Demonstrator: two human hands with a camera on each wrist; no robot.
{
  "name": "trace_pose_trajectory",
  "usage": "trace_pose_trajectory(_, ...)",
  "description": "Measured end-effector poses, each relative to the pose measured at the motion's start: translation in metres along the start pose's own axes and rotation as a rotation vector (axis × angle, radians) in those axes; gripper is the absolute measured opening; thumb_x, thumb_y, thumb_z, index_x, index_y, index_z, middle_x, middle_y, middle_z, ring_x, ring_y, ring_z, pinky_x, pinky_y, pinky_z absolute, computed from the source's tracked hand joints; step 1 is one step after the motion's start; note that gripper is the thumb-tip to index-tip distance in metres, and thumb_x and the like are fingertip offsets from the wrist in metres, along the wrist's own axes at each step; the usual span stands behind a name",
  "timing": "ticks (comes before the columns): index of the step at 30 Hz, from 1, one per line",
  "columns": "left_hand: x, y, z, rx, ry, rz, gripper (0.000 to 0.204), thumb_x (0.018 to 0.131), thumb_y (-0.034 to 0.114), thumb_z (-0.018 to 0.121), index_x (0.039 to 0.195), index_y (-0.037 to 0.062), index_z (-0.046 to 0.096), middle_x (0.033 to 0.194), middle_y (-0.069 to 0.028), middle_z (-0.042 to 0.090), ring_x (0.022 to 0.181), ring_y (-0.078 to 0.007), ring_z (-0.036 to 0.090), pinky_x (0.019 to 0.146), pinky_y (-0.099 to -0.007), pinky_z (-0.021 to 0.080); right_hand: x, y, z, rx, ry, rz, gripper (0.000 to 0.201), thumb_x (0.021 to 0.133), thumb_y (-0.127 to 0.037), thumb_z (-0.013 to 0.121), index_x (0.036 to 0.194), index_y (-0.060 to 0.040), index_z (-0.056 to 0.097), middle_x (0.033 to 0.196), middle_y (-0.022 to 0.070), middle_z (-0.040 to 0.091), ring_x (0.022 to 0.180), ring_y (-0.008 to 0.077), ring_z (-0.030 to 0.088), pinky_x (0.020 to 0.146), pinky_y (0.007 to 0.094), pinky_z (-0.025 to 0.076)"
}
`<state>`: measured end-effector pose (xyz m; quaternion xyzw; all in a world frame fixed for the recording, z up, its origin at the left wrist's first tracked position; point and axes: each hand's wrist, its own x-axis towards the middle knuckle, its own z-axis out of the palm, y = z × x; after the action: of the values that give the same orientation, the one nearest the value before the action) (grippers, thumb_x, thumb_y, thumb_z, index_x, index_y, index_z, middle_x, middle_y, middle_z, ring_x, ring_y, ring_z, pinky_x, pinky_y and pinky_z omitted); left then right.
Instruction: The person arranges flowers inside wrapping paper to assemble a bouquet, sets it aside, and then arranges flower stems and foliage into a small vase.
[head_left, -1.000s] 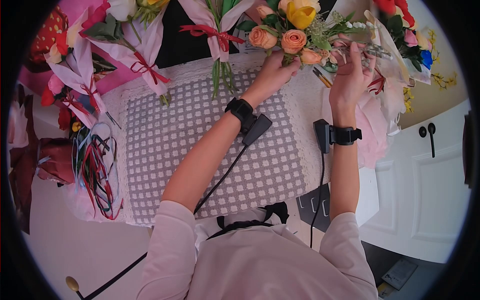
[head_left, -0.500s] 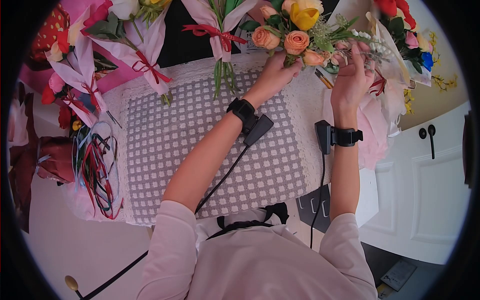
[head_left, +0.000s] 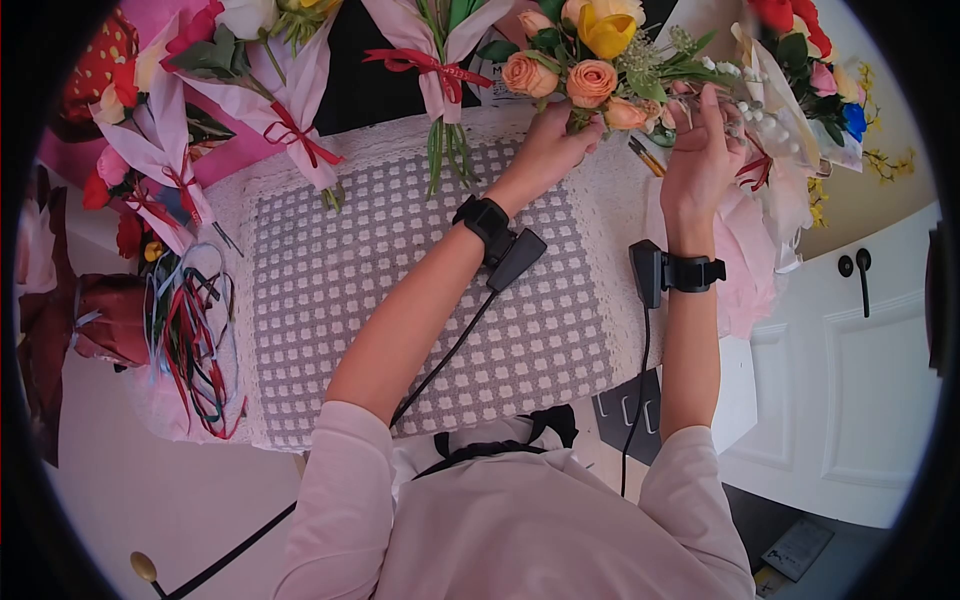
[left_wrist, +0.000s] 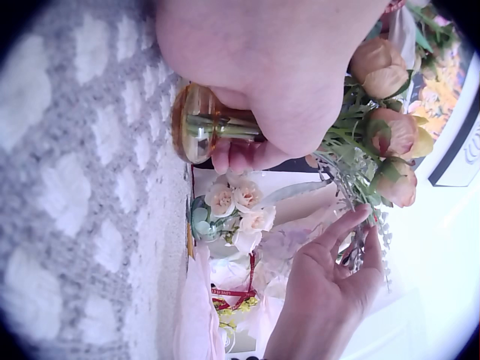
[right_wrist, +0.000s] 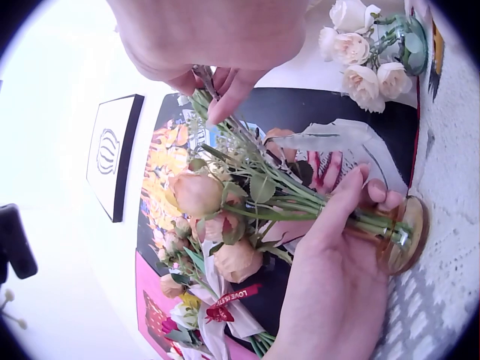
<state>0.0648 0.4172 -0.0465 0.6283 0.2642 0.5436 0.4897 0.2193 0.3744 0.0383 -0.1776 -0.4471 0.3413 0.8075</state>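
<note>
My left hand (head_left: 548, 158) grips a small amber glass vase (left_wrist: 196, 124) round its neck, its base at the tabletop. Green stems show inside the glass. Peach roses (head_left: 592, 83) and a yellow tulip (head_left: 606, 36) rise from the vase, with leafy greenery among them. To the right of the blooms, my right hand (head_left: 698, 170) pinches thin stems (right_wrist: 214, 90) between thumb and fingers, at the outer side of the arrangement. Small white buds (head_left: 752, 112) show beside those fingers in the head view.
Wrapped bouquets with red ribbons (head_left: 425, 65) lie along the back and left. Loose ribbons (head_left: 205, 340) hang at the left edge. Pale roses in a green glass vase (right_wrist: 411, 45) stand beyond the right hand, near brown pens (head_left: 647, 157). Pink wrapping (head_left: 745, 260) lies at the right.
The arrangement and both hands have shifted slightly right in the head view. The white-budded sprig by the right hand has swung a little; both hands keep their hold.
</note>
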Motion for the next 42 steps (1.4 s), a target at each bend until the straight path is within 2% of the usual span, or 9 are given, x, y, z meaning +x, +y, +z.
trace_pose_trajectory(6,0.000,0.001,0.001,0.005,0.006,-0.009,0.012,0.095,0.011,0.061,0.099,0.0006,0.057,0.085,-0.0024,0.061,0.071,-0.0101,0.059,0.059,-0.0264,0.046,0.001,0.003,-0.004,-0.017,-0.021,0.012,0.014,0.094,-0.002,0.069,0.106,-0.0020,0.063,0.104,0.0075,0.068,0.098,0.0224,0.070,0.079,0.0348,0.059)
trace_pose_trajectory(17,0.000,0.002,0.000,0.025,0.003,-0.009,0.011,0.094,0.010,0.061,0.099,0.0003,0.057,0.083,-0.0025,0.060,0.070,-0.0103,0.059,0.059,-0.0269,0.046,-0.001,0.007,-0.001,-0.053,-0.004,0.040,0.024,0.089,-0.003,0.075,0.112,-0.0014,0.065,0.107,0.0057,0.068,0.093,0.0128,0.065,0.080,0.0283,0.056)
trace_pose_trajectory(24,0.001,-0.002,0.001,0.012,0.007,-0.006,0.011,0.093,0.009,0.061,0.099,0.0003,0.057,0.083,-0.0026,0.061,0.071,-0.0100,0.059,0.059,-0.0263,0.046,-0.004,0.010,0.000,-0.041,0.012,0.102,0.027,0.089,-0.002,0.075,0.113,-0.0020,0.063,0.110,0.0073,0.068,0.091,0.0139,0.066,0.080,0.0284,0.053)
trace_pose_trajectory(30,0.001,0.000,-0.001,-0.023,0.013,0.022,0.015,0.091,0.009,0.064,0.101,-0.0006,0.058,0.085,-0.0034,0.062,0.075,-0.0097,0.060,0.062,-0.0265,0.047,-0.006,0.012,0.000,0.022,-0.044,0.204,0.028,0.088,0.000,0.075,0.111,-0.0023,0.059,0.103,0.0071,0.069,0.089,0.0152,0.066,0.078,0.0289,0.052)
trace_pose_trajectory(32,0.002,-0.005,-0.002,0.029,0.038,0.011,0.022,0.092,0.011,0.066,0.111,0.0001,0.065,0.093,-0.0014,0.067,0.085,-0.0101,0.062,0.077,-0.0270,0.050,-0.006,0.015,-0.002,0.034,-0.024,0.258,0.027,0.088,0.000,0.074,0.109,-0.0033,0.058,0.102,0.0066,0.069,0.088,0.0152,0.066,0.077,0.0288,0.052)
trace_pose_trajectory(33,0.002,-0.008,-0.002,0.029,0.038,0.011,0.022,0.092,0.011,0.066,0.111,0.0001,0.065,0.093,-0.0014,0.067,0.085,-0.0101,0.062,0.077,-0.0270,0.050,-0.006,0.015,-0.003,0.034,-0.024,0.258,0.027,0.088,0.000,0.074,0.109,-0.0033,0.058,0.102,0.0066,0.069,0.088,0.0152,0.066,0.077,0.0288,0.052)
trace_pose_trajectory(35,0.002,-0.006,0.000,0.061,0.080,0.061,0.030,0.090,0.008,0.069,0.118,-0.0001,0.064,0.104,-0.0036,0.069,0.094,-0.0120,0.064,0.084,-0.0289,0.051,-0.006,0.015,-0.002,0.034,-0.021,0.255,0.026,0.088,0.000,0.074,0.108,-0.0038,0.058,0.102,0.0070,0.069,0.089,0.0150,0.065,0.077,0.0287,0.052)
trace_pose_trajectory(38,0.002,-0.001,0.004,0.022,0.130,0.128,0.026,0.084,0.006,0.068,0.108,-0.0027,0.061,0.094,-0.0051,0.067,0.085,-0.0123,0.062,0.077,-0.0290,0.050,-0.006,0.017,-0.004,0.032,-0.020,0.249,0.026,0.089,-0.001,0.073,0.110,-0.0036,0.058,0.103,0.0073,0.070,0.091,0.0152,0.065,0.080,0.0291,0.051)
trace_pose_trajectory(42,0.002,0.003,0.005,-0.009,0.136,0.126,0.026,0.084,0.006,0.068,0.108,-0.0027,0.062,0.093,-0.0046,0.067,0.085,-0.0109,0.061,0.077,-0.0280,0.050,-0.007,0.017,-0.004,0.019,-0.048,0.257,0.026,0.090,-0.002,0.072,0.112,-0.0033,0.059,0.105,0.0074,0.070,0.093,0.0153,0.065,0.082,0.0299,0.050)
